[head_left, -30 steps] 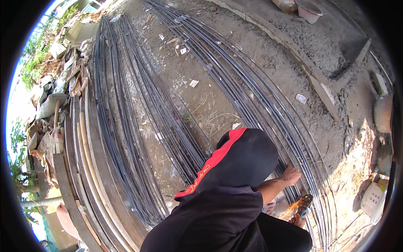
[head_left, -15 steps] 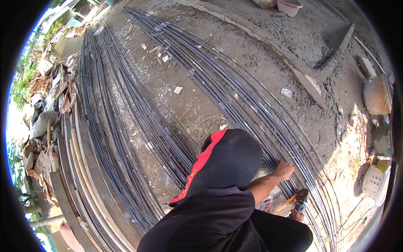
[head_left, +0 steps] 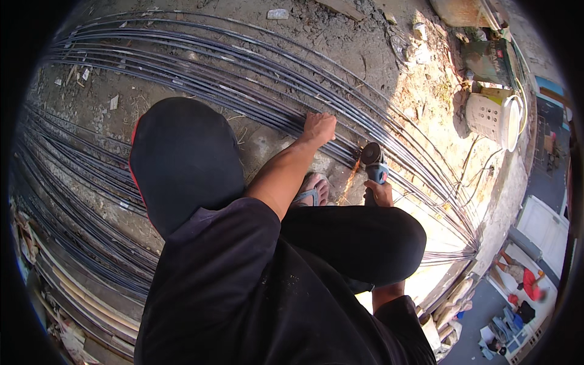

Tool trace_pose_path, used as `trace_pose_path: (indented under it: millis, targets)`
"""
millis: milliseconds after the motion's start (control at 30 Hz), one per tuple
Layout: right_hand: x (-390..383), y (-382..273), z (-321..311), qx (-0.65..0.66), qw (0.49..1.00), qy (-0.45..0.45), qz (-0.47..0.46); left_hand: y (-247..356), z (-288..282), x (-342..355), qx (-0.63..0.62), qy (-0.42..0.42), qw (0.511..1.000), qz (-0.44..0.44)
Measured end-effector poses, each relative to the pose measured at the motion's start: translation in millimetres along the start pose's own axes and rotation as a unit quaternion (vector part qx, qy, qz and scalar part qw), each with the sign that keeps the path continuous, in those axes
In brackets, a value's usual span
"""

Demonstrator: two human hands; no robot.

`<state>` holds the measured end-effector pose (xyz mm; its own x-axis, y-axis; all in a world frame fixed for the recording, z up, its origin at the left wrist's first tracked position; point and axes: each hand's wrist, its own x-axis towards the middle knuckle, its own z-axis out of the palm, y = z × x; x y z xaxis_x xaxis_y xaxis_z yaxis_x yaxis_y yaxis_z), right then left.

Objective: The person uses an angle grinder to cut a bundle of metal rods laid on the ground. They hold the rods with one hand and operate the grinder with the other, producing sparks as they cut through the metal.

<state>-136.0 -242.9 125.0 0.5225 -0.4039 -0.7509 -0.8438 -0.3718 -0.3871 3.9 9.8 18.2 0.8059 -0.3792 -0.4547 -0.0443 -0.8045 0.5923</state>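
My left hand (head_left: 319, 129) is closed on the dark steel rebars (head_left: 261, 103) in the long bundle running across the ground. Just right of it, my right hand (head_left: 380, 192) grips a blue-and-black angle grinder (head_left: 376, 165). The grinder's disc is at the bars, and orange sparks (head_left: 350, 182) spray down and left from it. My sandaled foot (head_left: 310, 191) is below the bars, beside my bent, black-clad knee (head_left: 383, 240).
More rebar (head_left: 79, 182) and timber poles (head_left: 73, 289) lie at left. A perforated white bucket (head_left: 493, 118) and dirty containers (head_left: 462, 12) stand at upper right. At far lower right, beyond a pale edge (head_left: 511, 188), a person in red (head_left: 529, 280) is near scattered items.
The view has swung right, so the bars now run more crosswise and the person in red appears. Both hands keep their holds; sparks still come from the grinder.
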Motion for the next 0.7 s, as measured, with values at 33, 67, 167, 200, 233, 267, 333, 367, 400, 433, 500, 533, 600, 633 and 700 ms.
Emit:
trace_pose_path:
  millis: [33,67,167,200,233,267,333,367,400,433,500,533,600,633,700]
  targets:
    - [1.9,-2.7,0.5,-0.004,1.000,0.000,-0.001,-0.5,-0.9,-0.5,0.005,0.009,1.000,0.000]
    - [3.6,-4.7,0.5,-0.006,1.000,0.000,0.008,-0.7,-1.3,-1.3,-0.003,0.017,1.000,0.004]
    - [9.8,-7.9,-0.8,-0.097,0.995,0.033,0.004,-0.7,-1.7,-1.8,-0.005,0.005,1.000,0.002]
    - [8.9,-5.9,-1.2,-0.059,0.998,0.013,0.009,-0.5,-1.4,-1.9,-0.009,0.008,1.000,0.002]
    - [9.5,-5.1,-1.6,-0.017,1.000,0.001,0.004,-0.6,-1.3,-2.3,-0.011,0.013,1.000,0.003]
    - [9.2,-3.7,-1.7,0.027,1.000,-0.004,-0.006,-0.9,-1.5,-2.2,-0.012,0.019,1.000,0.004]
    - [6.8,-0.3,-0.7,-0.022,0.996,0.018,-0.083,-1.0,-1.9,-2.6,-0.013,0.011,1.000,0.006]
    - [7.9,-1.3,-1.8,-0.010,1.000,0.007,-0.025,-1.4,-2.8,-2.3,-0.012,0.009,1.000,0.008]
    - [7.1,-1.0,-1.7,0.017,1.000,-0.011,-0.002,-1.6,-3.8,-2.1,-0.016,0.000,1.000,0.006]
    - [6.5,-1.2,-2.2,0.021,1.000,-0.018,0.002,-1.5,-4.5,-2.2,-0.020,-0.010,1.000,0.006]
    - [4.4,-1.0,-2.2,0.034,0.999,-0.029,0.024,-0.7,-5.7,-2.7,-0.022,-0.012,1.000,0.006]
    - [3.0,-0.7,-2.3,0.029,0.998,-0.016,0.047,-0.2,-6.0,-3.2,-0.022,-0.005,1.000,0.006]
    - [2.0,0.5,1.3,0.020,0.999,-0.005,0.025,0.9,-6.5,-3.6,-0.024,0.005,1.000,0.002]
    - [1.4,1.4,3.1,0.008,1.000,0.001,0.030,1.3,-6.7,-3.5,-0.028,0.008,1.000,-0.002]
    - [0.9,3.6,4.1,-0.004,0.999,0.012,0.035,1.5,-6.4,-2.5,-0.036,-0.002,0.999,-0.007]
